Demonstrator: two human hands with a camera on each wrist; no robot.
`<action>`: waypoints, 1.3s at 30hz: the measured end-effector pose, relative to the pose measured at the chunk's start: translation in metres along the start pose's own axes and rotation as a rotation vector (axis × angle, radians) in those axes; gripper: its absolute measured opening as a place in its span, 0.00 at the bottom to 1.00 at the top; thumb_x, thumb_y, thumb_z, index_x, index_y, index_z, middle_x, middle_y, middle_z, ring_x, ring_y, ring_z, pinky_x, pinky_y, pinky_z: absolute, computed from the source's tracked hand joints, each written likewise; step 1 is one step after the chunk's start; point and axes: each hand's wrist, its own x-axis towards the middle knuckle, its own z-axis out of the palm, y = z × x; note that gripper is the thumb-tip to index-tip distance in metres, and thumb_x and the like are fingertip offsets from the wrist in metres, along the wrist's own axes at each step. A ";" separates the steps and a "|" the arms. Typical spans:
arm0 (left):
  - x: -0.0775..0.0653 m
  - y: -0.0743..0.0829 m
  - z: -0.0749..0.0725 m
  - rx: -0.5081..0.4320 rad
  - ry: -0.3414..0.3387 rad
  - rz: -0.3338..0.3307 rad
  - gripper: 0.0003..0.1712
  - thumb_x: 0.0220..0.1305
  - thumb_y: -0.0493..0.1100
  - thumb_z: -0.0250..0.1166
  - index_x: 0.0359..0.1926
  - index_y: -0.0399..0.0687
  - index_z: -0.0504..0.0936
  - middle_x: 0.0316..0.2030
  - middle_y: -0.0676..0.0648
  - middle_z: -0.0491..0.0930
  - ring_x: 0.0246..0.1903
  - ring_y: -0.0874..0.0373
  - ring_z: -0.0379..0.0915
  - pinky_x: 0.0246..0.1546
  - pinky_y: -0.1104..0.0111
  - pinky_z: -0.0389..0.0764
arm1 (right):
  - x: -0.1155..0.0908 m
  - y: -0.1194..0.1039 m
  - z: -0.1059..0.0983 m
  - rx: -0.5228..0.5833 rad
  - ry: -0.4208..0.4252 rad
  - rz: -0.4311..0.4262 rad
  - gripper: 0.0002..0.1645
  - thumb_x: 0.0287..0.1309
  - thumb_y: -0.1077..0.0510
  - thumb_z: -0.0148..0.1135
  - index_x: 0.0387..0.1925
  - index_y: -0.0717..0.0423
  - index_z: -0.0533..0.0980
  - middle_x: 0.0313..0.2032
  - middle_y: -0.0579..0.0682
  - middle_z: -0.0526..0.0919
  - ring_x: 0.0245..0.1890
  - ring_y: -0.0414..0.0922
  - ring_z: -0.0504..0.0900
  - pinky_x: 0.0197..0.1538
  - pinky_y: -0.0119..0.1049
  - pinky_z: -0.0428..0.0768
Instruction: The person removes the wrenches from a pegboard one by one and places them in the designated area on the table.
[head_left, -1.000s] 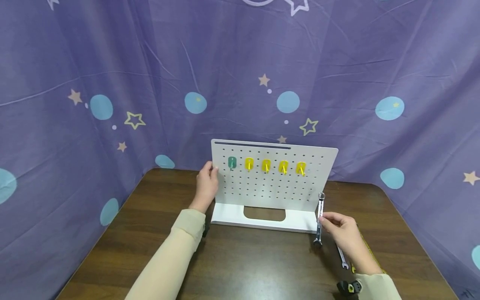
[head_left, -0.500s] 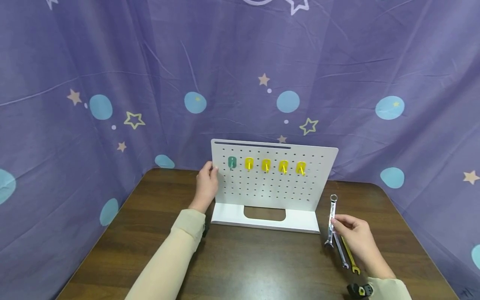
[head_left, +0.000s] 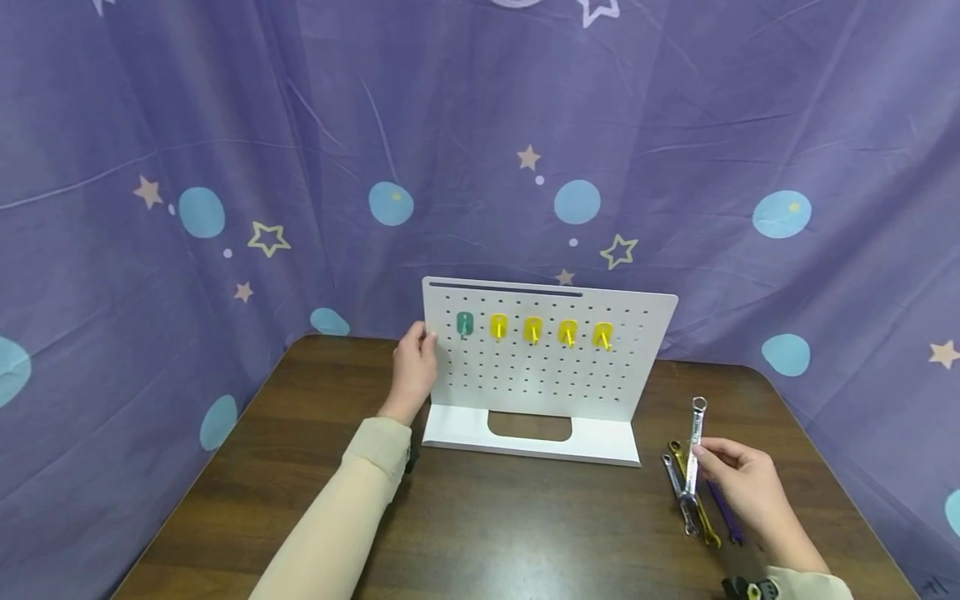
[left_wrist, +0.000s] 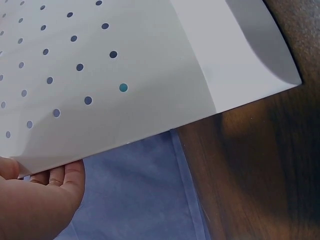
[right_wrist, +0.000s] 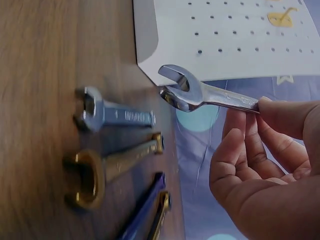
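My left hand (head_left: pixel 413 372) grips the left edge of a white pegboard (head_left: pixel 472 367), thumb in front and fingers behind in the left wrist view. My right hand (head_left: pixel 750 487) pinches a silver combination wrench (head_left: pixel 695 442) between thumb and fingers, its ring end up and its open jaw pointing down. Below it on the table lie another silver wrench (right_wrist: pixel 120 114), a gold wrench (right_wrist: pixel 125 162) and a purple wrench (right_wrist: pixel 145 207). One more gold-coloured wrench (right_wrist: pixel 161 215) shows beside the purple one in the right wrist view.
The pegboard carries a green hook (head_left: pixel 465 324) at the left and several yellow hooks (head_left: pixel 533 331) in a row beside it. Its base has a cut-out at the front. A purple patterned curtain (head_left: pixel 480 150) hangs behind the brown wooden table (head_left: pixel 525 525).
My right hand has moved to the right with the silver wrench, away from the pegboard's right edge and over the other wrenches. My left hand has stayed on the board.
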 end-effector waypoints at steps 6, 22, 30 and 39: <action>-0.001 -0.001 0.000 -0.001 0.000 -0.002 0.08 0.80 0.38 0.52 0.44 0.37 0.75 0.37 0.37 0.79 0.36 0.47 0.72 0.37 0.55 0.74 | -0.004 0.010 -0.014 -0.004 -0.016 0.076 0.26 0.70 0.54 0.65 0.54 0.77 0.77 0.40 0.58 0.87 0.33 0.39 0.85 0.37 0.34 0.83; 0.001 0.001 0.001 0.025 0.022 0.019 0.07 0.79 0.36 0.53 0.41 0.37 0.73 0.37 0.35 0.79 0.37 0.44 0.73 0.39 0.52 0.75 | -0.003 0.036 -0.054 -0.142 -0.091 0.164 0.35 0.72 0.44 0.62 0.59 0.75 0.75 0.37 0.53 0.87 0.33 0.41 0.83 0.36 0.34 0.81; 0.000 0.001 0.001 0.010 0.002 -0.003 0.08 0.80 0.37 0.51 0.43 0.37 0.74 0.42 0.35 0.80 0.40 0.45 0.74 0.42 0.52 0.76 | -0.001 0.050 -0.066 -0.108 -0.123 0.191 0.33 0.72 0.49 0.63 0.57 0.79 0.74 0.39 0.57 0.87 0.33 0.39 0.84 0.37 0.33 0.82; 0.000 0.002 0.001 0.007 -0.001 -0.001 0.08 0.80 0.37 0.51 0.43 0.37 0.74 0.42 0.35 0.80 0.40 0.45 0.74 0.42 0.52 0.75 | 0.009 0.059 -0.077 -0.317 -0.183 0.168 0.27 0.71 0.50 0.64 0.50 0.74 0.80 0.31 0.53 0.85 0.30 0.43 0.79 0.32 0.36 0.77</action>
